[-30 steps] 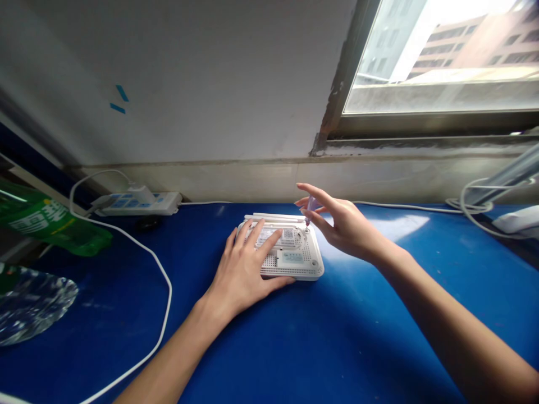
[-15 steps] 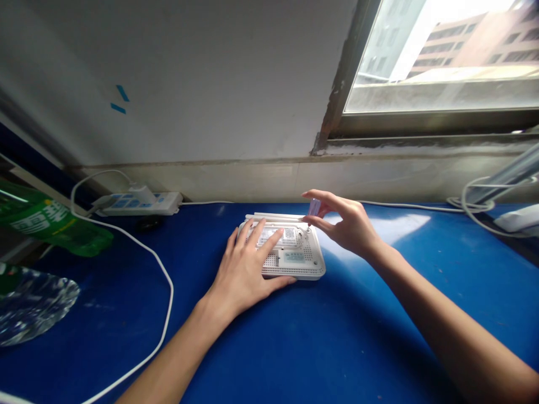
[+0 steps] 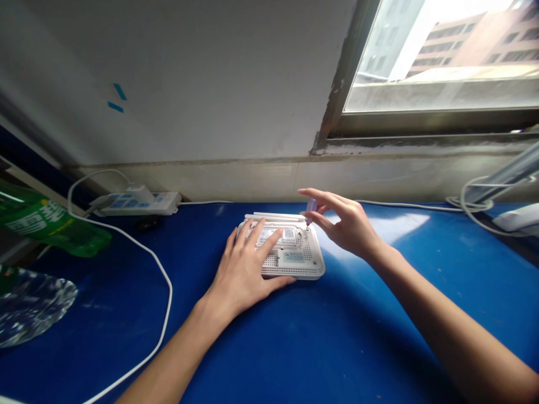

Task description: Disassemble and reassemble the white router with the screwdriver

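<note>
A white router lies underside up on the blue table, its vent holes, label and slim antennas showing. My left hand rests spread over its left part, fingers apart on the casing and thumb along the near edge. Between thumb and fingertips, my right hand pinches a small screwdriver with a clear purple handle. The screwdriver stands nearly upright, slightly tilted, its tip at the screw hole in the far right corner. Part of its handle is hidden by my fingers.
A power strip with a white plug stands by the wall, a black object before it. A white cable loops across the left. Green bottle and clear bottle lie far left. A lamp-like stand with coiled cable is at right.
The screwdriver has turned a little in my right fingers, and the fingertips have shifted slightly left. My left hand and the router stay in place.
</note>
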`<state>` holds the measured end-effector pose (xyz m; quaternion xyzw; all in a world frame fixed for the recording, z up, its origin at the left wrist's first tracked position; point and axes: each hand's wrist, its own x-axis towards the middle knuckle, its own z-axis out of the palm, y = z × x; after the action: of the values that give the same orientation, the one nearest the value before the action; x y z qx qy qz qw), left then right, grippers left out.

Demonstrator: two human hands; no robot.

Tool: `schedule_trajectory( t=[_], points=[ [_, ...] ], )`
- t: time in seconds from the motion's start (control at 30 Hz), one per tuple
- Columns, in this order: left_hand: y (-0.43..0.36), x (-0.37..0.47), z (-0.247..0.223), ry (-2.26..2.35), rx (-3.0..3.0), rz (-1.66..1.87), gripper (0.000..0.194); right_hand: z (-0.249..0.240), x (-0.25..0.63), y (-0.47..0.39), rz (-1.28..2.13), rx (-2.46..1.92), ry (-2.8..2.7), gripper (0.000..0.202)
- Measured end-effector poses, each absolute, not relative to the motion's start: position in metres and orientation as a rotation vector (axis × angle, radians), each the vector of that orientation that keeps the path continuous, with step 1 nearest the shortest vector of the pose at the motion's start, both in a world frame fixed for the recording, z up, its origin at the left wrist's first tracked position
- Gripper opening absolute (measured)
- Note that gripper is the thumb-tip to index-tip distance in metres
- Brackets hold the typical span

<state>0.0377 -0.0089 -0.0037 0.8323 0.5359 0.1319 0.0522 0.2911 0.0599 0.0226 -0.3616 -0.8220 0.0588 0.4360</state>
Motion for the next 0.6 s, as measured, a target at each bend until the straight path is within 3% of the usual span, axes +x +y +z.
schedule_trajectory(
  t=[0.2,0.43,0.6],
  points=[
    [-0.009,0.037,-0.005,1.617,2.537,0.423,0.094,0.04,0.294,0.054,0.539,-0.922,-2.008,0.034],
    [-0.009,0.037,-0.005,1.612,2.532,0.441,0.094,0.04,0.29,0.054,0.273,-0.939,-2.097,0.019],
    [-0.009,0.037,-0.005,1.61,2.527,0.44,0.093,0.032,0.289,0.054,0.097,-1.011,-2.11,0.026]
  ],
)
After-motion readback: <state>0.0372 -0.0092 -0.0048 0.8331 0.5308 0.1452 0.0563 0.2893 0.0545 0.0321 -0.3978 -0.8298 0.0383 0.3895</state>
